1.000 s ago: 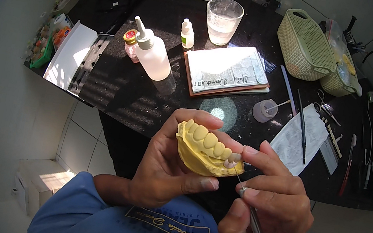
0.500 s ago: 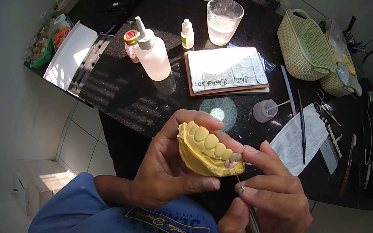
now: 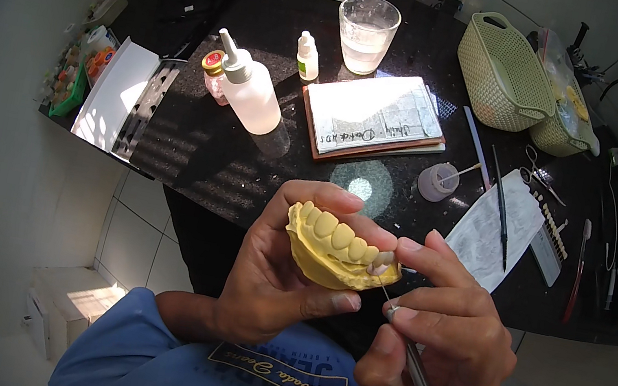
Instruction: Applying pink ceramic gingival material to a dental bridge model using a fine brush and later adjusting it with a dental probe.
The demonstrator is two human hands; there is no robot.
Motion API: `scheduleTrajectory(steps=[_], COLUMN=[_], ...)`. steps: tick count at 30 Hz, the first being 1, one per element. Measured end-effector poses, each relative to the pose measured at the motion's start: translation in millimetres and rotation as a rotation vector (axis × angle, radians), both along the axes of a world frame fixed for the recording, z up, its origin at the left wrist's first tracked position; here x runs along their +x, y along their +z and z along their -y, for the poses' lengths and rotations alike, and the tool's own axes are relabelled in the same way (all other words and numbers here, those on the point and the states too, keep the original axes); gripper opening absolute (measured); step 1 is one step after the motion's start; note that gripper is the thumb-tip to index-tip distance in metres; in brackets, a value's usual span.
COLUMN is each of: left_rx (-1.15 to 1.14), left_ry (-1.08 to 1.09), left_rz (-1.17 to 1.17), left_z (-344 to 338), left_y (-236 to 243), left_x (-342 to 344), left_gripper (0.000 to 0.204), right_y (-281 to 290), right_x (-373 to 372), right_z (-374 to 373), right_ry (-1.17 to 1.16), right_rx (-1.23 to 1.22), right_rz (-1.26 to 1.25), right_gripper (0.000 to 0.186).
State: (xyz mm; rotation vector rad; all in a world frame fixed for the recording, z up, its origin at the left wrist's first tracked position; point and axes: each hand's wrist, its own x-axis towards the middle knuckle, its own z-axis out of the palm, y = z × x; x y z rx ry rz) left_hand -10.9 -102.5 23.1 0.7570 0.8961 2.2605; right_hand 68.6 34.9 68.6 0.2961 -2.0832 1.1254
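Observation:
My left hand point(image 3: 273, 257) grips a yellow dental cast point(image 3: 323, 253) between the thumb below and the fingers behind, its row of teeth facing up. At the cast's right end sits a greyish tooth crown point(image 3: 385, 260) with a pinkish-white patch beneath it. My right hand point(image 3: 453, 334) is closed around a metal dental probe point(image 3: 421, 378) in a pen hold. The thin tip of the probe reaches the pinkish patch; whether it touches is too small to tell. My right index fingertip rests by the crown, close to the left fingers.
Beyond my hands, a black speckled worktop point(image 3: 174, 161) carries a notebook point(image 3: 372, 117), a squeeze bottle point(image 3: 252, 96), a dropper bottle point(image 3: 307, 56), and a glass of cloudy liquid point(image 3: 365, 38). To the right are a small cup point(image 3: 438, 182), a white tissue point(image 3: 493, 225), a brush, a shade guide and green baskets point(image 3: 501, 86).
The cast and both hands have shifted slightly to the left. The grip on the cast and on the probe looks the same.

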Motion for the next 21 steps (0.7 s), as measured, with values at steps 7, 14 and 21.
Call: scheduleTrajectory(steps=[7, 14, 21], left_rx=[-0.006, -0.026, -0.014], left_ry=[0.011, -0.021, -0.186], left_rz=[-0.017, 0.037, 0.320], left_z=[-1.5, 0.6, 2.5], left_y=[-0.7, 2.5, 7.3], left_x=[-0.5, -0.8, -0.7], left_gripper=[0.063, 0.064, 0.070], right_y=[-3.1, -1.5, 4.1], right_x=[-1.9, 1.8, 7.3], right_z=[-2.0, -7.7, -2.3], right_ry=[0.000, 0.074, 0.032], right_rx=[-0.037, -0.099, -0.160], right_rz=[-0.013, 0.021, 0.053], right_gripper=[0.017, 0.019, 0.018])
